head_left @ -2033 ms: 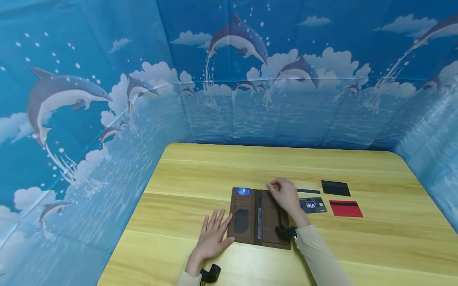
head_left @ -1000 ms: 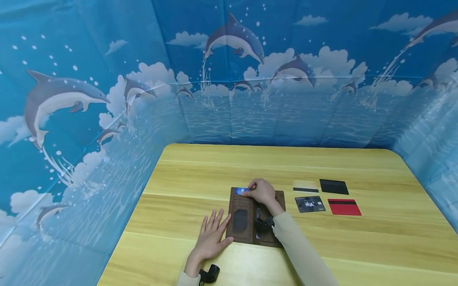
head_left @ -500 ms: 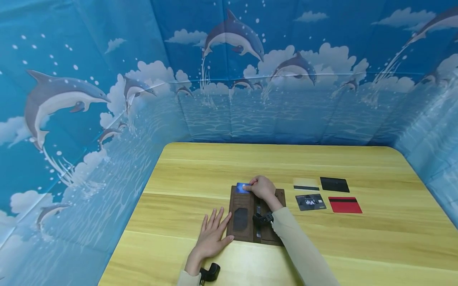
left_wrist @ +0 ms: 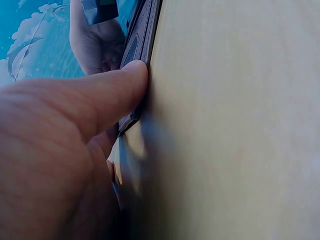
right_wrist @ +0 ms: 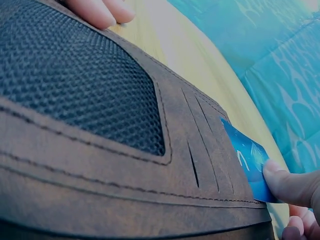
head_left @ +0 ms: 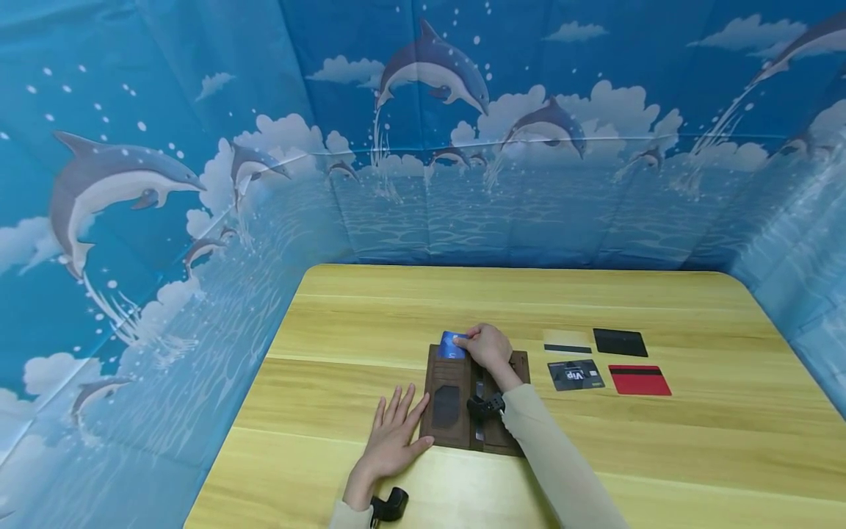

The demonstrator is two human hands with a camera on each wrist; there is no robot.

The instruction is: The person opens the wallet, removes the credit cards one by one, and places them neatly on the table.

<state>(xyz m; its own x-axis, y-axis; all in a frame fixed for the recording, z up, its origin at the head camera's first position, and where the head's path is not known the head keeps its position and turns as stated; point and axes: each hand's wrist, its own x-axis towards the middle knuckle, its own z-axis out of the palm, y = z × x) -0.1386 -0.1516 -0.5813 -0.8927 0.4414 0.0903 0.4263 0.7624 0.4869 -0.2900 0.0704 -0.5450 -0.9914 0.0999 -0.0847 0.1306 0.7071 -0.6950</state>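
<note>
A brown wallet (head_left: 453, 375) lies spread open on the table, with card slots and a mesh window (right_wrist: 75, 75) on its left half. From the top of that half a blue card (head_left: 452, 345) sticks out partway. My right hand (head_left: 487, 345) pinches this card between thumb and fingers, as the right wrist view also shows. The right forearm covers part of the wallet's right half. My left hand (head_left: 390, 441) lies flat with fingers spread, its thumb and a fingertip touching the wallet's left and lower edges.
To the right of the wallet lie a pale card with a dark stripe (head_left: 567, 342), a black card (head_left: 620, 342), a dark grey card marked Vip (head_left: 576, 375) and a red card (head_left: 640, 380). A dolphin-printed curtain (head_left: 423, 206) surrounds the wooden table (head_left: 317, 330).
My right hand has moved left from the wallet's right half to the blue card and taken hold of it. The card has slid upward, showing more of itself. My left hand stays put.
</note>
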